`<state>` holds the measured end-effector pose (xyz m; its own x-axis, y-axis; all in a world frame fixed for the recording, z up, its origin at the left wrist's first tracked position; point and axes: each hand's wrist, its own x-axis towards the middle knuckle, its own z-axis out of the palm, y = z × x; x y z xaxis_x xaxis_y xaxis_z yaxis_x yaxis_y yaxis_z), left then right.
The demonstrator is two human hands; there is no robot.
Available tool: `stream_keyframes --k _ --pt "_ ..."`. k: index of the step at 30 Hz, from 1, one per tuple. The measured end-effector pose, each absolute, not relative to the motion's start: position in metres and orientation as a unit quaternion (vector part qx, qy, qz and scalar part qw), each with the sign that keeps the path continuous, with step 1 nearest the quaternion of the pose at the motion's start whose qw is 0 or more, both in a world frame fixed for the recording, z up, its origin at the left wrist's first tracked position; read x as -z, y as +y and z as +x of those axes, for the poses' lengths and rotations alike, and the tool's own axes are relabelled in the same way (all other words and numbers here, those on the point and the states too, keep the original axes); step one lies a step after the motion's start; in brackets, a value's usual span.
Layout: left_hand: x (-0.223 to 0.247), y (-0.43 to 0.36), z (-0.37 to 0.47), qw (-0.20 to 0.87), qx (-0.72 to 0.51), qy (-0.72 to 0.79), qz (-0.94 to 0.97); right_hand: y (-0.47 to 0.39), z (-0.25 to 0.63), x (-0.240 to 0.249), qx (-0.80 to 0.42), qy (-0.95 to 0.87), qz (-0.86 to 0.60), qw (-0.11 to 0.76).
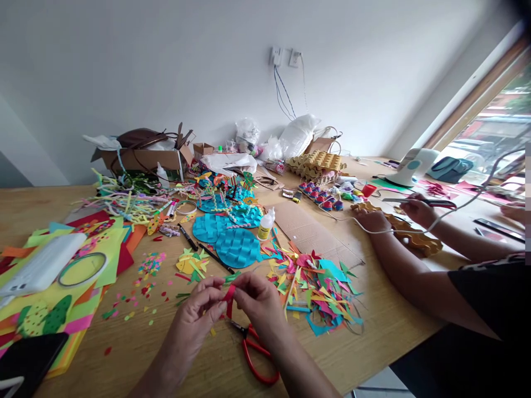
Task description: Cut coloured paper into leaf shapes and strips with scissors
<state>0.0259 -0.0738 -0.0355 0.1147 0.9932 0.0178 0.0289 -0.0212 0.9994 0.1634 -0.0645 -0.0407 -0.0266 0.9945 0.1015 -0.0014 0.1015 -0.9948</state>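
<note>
Between my two hands is a small red paper strip (230, 298), bent at the top with one end hanging down. My left hand (199, 309) pinches it from the left with thumb and fingers. From the right, my right hand (259, 301) pinches the same strip. Red-handled scissors (259, 356) lie on the table under my right wrist, partly hidden by it. Just beyond my fingers sit yellow and green paper cutouts (193, 262) and a round blue woven paper piece (237, 247). A white glue bottle (266, 224) stands upright beside the blue discs.
Colourful paper scraps (327, 287) pile up to the right, near a cardboard sheet (309, 229). At left are paper sheets (118, 249), a tape roll (82, 270) and a dark phone (31, 359). A co-worker's hands (373, 220) work on an egg carton (418, 239) at right.
</note>
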Motion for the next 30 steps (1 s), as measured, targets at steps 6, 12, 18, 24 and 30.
stream_keyframes --k 6,12,18,24,30 --pt "0.033 -0.077 0.031 0.554 -0.447 0.467 0.525 -0.064 0.154 0.048 -0.564 -0.463 -0.419 0.54" --pt "0.037 -0.075 0.025 0.533 -0.431 0.499 0.53 -0.067 0.16 0.047 -0.447 -0.57 -0.46 0.514" --pt "0.041 -0.067 0.014 0.396 -0.422 0.48 0.659 -0.074 0.172 0.024 -0.338 -0.691 -0.482 0.419" --pt "0.042 -0.069 0.014 0.319 -0.377 0.463 0.736 -0.068 0.171 0.021 -0.313 -0.738 -0.472 0.367" --pt "0.04 -0.069 0.007 0.332 -0.37 0.488 0.717 -0.061 0.175 0.03 -0.414 -0.66 -0.501 0.378"
